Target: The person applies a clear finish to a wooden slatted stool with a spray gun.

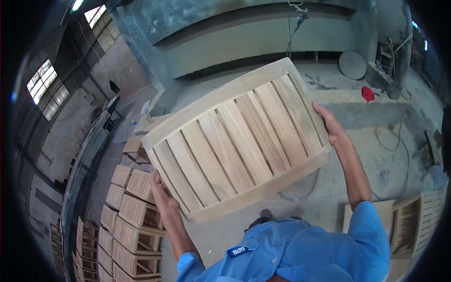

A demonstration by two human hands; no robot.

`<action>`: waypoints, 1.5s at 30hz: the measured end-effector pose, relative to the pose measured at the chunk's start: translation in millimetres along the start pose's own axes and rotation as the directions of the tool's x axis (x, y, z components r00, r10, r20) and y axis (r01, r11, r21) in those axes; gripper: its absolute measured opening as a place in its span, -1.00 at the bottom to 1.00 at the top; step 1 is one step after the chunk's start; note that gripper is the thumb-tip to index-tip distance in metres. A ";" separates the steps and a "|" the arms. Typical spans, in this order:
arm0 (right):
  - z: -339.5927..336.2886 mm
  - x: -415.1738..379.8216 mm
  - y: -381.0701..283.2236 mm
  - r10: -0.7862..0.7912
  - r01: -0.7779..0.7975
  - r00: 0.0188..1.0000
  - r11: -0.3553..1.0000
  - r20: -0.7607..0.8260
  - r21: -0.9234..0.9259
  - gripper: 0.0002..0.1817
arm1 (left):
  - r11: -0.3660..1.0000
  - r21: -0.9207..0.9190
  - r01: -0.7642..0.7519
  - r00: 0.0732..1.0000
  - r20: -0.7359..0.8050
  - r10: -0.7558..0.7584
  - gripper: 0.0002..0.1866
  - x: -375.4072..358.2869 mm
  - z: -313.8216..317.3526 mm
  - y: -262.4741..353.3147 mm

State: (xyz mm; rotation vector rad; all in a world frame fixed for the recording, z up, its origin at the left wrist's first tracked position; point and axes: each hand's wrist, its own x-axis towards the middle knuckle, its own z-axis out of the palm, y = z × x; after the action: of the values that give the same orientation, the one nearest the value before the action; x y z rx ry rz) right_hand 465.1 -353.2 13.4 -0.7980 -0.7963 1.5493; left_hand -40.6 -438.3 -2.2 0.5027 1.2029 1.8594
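Note:
Held up in front of me is a slatted wooden table, its pale top made of several slats inside a frame. It is tilted, with the right end higher than the left. My left hand grips its lower left end, fingers partly hidden behind the frame. On the opposite end, my right hand is closed around the right edge, with the fingertips out of sight. Whatever lies under the slatted top is hidden from me.
Rows of similar small wooden tables stand on the floor at left. More slatted wooden pieces are at lower right. Ahead is a large grey booth with a hanging spray gun. A red cloth lies on its ledge; a hose trails on the floor.

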 end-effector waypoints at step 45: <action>-198.4 570.0 -335.3 -0.562 0.752 0.643 0.593 0.521 -0.288 -0.23 | 0.378 0.911 -0.164 0.964 0.066 0.258 -0.61 324.1 270.7 -141.9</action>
State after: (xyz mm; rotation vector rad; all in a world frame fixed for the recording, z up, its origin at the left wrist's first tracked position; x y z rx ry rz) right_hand 748.9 260.0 155.2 -0.4285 -1.6196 0.7894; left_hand 28.5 0.4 -38.1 1.2358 2.3131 1.2154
